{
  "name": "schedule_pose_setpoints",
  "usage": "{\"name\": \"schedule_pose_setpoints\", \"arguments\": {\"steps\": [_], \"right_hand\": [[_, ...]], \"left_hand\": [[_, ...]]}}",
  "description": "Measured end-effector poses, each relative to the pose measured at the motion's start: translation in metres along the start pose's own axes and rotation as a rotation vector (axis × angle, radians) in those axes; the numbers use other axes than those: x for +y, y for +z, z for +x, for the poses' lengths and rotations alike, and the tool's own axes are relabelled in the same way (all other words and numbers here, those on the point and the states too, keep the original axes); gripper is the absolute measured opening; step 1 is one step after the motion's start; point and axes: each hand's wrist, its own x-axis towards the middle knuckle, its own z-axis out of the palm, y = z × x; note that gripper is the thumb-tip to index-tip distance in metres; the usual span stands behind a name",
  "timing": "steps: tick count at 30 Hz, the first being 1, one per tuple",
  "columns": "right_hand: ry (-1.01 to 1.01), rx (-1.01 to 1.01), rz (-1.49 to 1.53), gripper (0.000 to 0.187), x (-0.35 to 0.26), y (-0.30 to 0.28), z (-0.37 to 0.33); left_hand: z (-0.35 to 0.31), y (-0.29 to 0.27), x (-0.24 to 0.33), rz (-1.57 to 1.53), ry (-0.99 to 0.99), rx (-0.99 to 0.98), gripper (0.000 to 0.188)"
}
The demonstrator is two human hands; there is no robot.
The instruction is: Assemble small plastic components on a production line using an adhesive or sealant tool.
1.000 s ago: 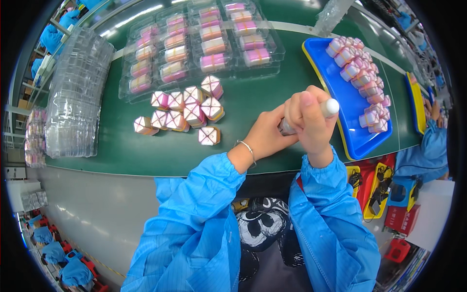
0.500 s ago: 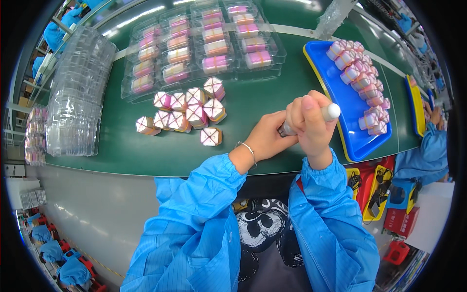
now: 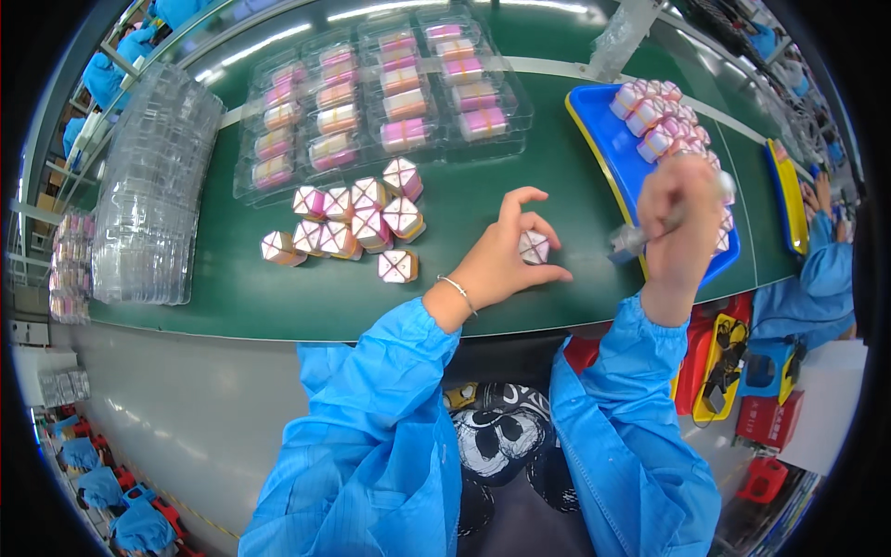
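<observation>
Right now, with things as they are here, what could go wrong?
The white-topped block might tip or slide: the left grip curves around it, but the thumb and forefinger tips stand apart. The white-ended tool in the blurred right grip could knock the blue tray, since its lower end appears close to the rim. Another block sits on the green bench near the left sleeve, which might nudge it.

Right hand [image 3: 685,200] motion-blurred; white-ended tool [image 3: 626,243] in it smeared, middle hidden. Heaped blocks [image 3: 645,116] in blue tray [image 3: 613,148] partly behind that hand. Left hand [image 3: 497,260] hides sides of single block [image 3: 534,247]. Sleeves [image 3: 362,446] cut off by lower edge.
</observation>
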Motion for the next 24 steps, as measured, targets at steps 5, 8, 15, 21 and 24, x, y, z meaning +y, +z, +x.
{"name": "schedule_pose_setpoints", "arguments": {"steps": [5,8,15,21,24], "right_hand": [[0.366,-0.306,-0.410,0.021,0.032,0.010,-0.018],[0.294,-0.339,-0.646,0.030,0.050,0.018,-0.026],[0.500,-0.500,-0.808,0.030,0.034,0.003,-0.016],[0.778,-0.489,-0.548,0.033,0.032,0.002,-0.022],[0.774,-0.503,-0.435,0.035,0.033,0.002,-0.024]], "left_hand": [[0.002,-0.006,0.007,-0.309,-0.267,0.041,0.103],[0.014,-0.001,0.016,-0.615,-0.349,0.142,0.109],[-0.007,0.000,0.036,-0.451,-0.513,0.076,0.105],[-0.017,0.004,0.017,-0.352,-0.389,0.111,0.091],[-0.022,0.005,0.040,-0.305,-0.332,0.102,0.087]]}}
